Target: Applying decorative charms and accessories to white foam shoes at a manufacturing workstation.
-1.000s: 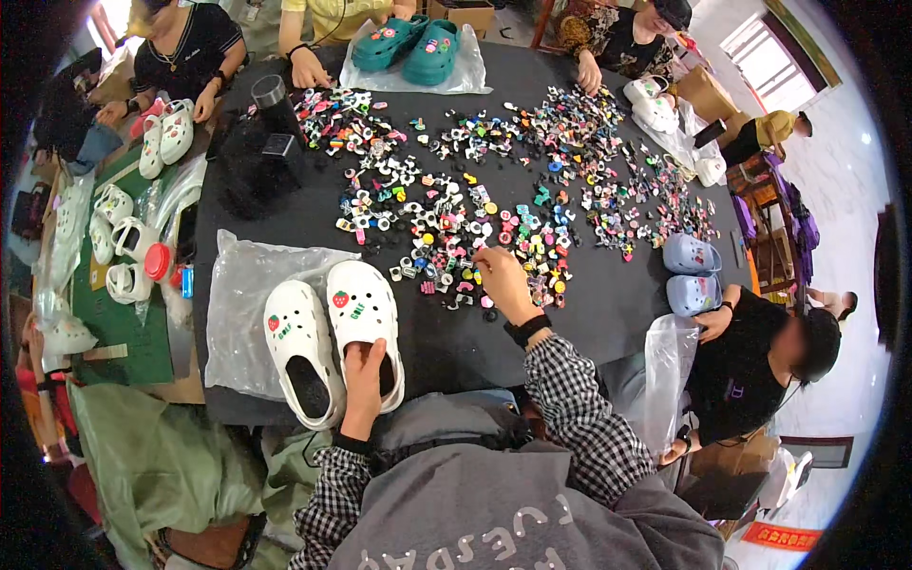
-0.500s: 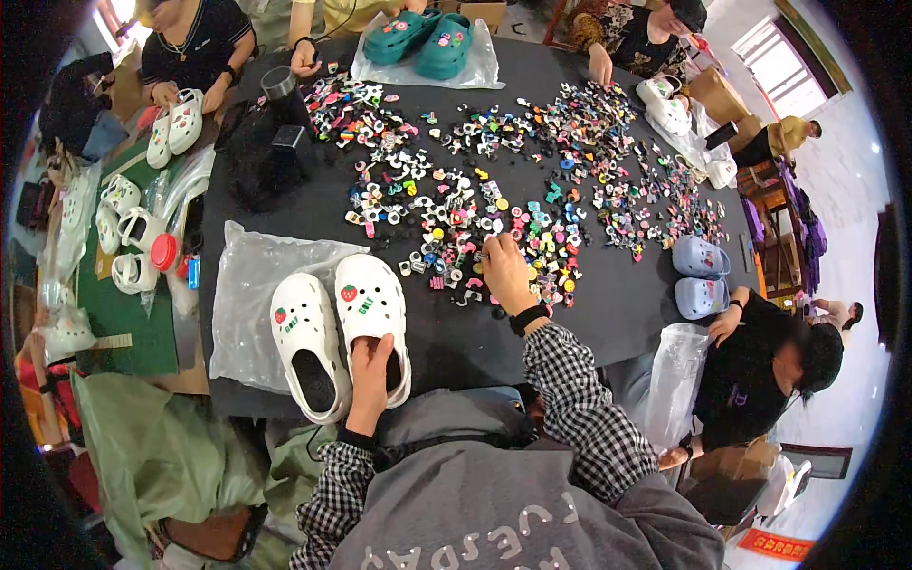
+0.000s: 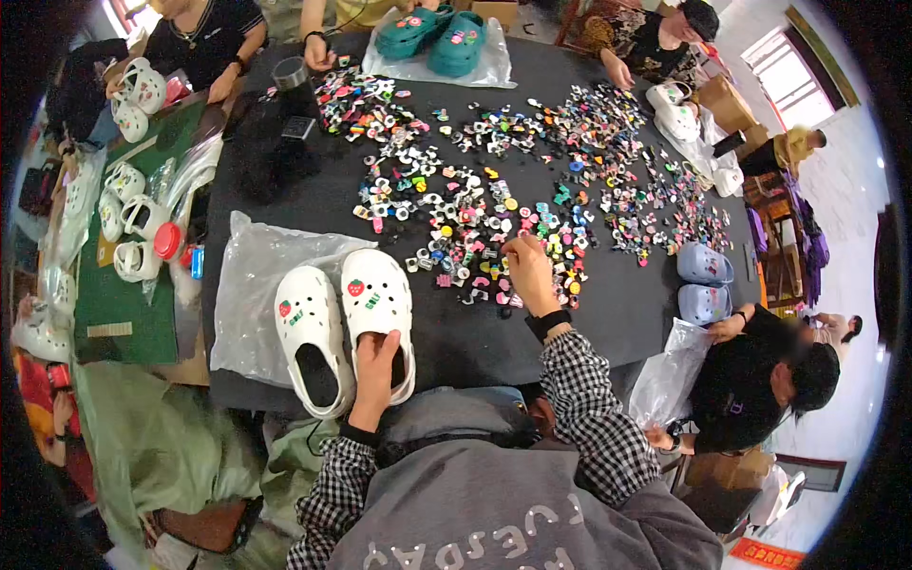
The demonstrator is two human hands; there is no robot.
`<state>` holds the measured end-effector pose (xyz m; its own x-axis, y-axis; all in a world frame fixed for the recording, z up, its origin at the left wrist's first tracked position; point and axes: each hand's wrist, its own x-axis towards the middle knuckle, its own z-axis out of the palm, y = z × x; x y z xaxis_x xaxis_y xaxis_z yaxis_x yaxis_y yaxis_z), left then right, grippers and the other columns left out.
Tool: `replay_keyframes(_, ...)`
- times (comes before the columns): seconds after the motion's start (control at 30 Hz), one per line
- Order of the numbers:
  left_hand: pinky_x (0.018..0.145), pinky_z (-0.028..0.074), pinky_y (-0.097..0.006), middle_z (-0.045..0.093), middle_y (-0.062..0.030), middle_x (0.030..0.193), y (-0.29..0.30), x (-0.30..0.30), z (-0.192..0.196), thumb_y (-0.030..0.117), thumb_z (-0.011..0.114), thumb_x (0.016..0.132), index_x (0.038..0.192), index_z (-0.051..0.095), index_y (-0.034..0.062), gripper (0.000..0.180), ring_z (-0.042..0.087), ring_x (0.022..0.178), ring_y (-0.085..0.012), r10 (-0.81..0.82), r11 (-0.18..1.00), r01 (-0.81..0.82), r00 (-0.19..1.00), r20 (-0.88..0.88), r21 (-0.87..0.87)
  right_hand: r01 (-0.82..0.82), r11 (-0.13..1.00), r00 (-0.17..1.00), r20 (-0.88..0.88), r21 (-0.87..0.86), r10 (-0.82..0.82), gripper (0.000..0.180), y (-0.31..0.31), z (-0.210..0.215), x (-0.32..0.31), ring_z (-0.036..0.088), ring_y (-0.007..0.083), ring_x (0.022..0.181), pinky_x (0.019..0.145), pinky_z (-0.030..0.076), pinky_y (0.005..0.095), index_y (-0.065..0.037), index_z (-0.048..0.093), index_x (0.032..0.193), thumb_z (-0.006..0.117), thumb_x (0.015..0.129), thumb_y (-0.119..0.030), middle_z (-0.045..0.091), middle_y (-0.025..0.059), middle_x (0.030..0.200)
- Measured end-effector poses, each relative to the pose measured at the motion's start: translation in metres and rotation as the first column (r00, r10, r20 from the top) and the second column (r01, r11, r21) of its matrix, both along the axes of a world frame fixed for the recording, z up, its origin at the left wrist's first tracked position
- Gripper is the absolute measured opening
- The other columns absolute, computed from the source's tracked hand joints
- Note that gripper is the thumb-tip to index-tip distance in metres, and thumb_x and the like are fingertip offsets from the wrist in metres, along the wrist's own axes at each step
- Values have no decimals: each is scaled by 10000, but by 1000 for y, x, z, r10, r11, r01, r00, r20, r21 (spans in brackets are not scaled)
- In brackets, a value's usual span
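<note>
Two white clogs lie side by side on a clear plastic bag (image 3: 252, 285) at the near edge of a black table (image 3: 541, 337). My left hand (image 3: 373, 366) rests on the heel of the right white clog (image 3: 377, 302), gripping it; the left white clog (image 3: 306, 334) lies beside it untouched. Each clog carries a red strawberry charm and a green charm. My right hand (image 3: 525, 274) reaches into a wide spread of small colourful shoe charms (image 3: 494, 214), fingertips pressed down among them. Whether it has a charm pinched is hidden.
Other people sit around the table. A pair of teal clogs (image 3: 439, 36) lies on a bag at the far edge, two light blue clogs (image 3: 703, 280) at the right, and several white clogs (image 3: 128, 223) on a green mat at the left. A person at right holds a plastic bag (image 3: 670, 375).
My right hand has stayed among the charms, shifting only slightly. My left hand keeps its hold on the right white clog. The view has tilted a little.
</note>
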<state>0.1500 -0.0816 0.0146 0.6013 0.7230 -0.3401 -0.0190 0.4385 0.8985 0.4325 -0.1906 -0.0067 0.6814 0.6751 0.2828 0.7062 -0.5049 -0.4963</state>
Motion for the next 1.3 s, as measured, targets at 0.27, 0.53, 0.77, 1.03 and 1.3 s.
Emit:
replay_keyframes(0.27,877,401,-264,552,-51,1097,-2,0,-4,138,588,916,1175,493,-50,334,517,976,-123,8,999,-9,1000,-12,-45,-111,986,988,93,-121,122,212,16,-8,-9,552,312,887,738,481,409,-84,601,967,611,761,-34,520,120,923)
replay_keyframes(0.53,822,405,-248,547,-26,1023,-2,-1,-10,157,592,918,1137,508,-34,302,499,910,-95,10,999,-9,1000,23,-33,-173,974,968,156,-148,195,290,16,-9,-8,546,303,903,752,473,406,-76,546,985,656,719,-35,509,109,965)
replay_keyframes(0.77,837,404,-255,551,-32,1049,-1,-1,-6,147,593,912,1160,507,-34,318,505,927,-102,18,1000,-18,1000,21,-10,-124,973,976,154,-195,156,264,22,-6,-8,535,299,916,747,477,396,-66,534,947,670,721,-70,512,97,971)
replay_keyframes(1.03,845,397,-251,544,-28,1062,-1,0,-9,138,591,911,1169,501,-35,324,498,943,-101,17,1000,-17,999,44,-7,-123,992,992,0,-39,123,172,13,-6,-4,542,318,886,733,463,406,-49,541,885,652,755,-52,534,125,900)
replay_keyframes(1.3,866,399,-276,544,-56,1084,-2,2,-4,97,580,911,1145,494,-47,288,502,976,-125,1,999,0,1000,-18,54,-42,975,900,-416,218,132,161,11,1,-23,640,237,668,617,498,318,-12,541,950,626,830,-78,641,127,763)
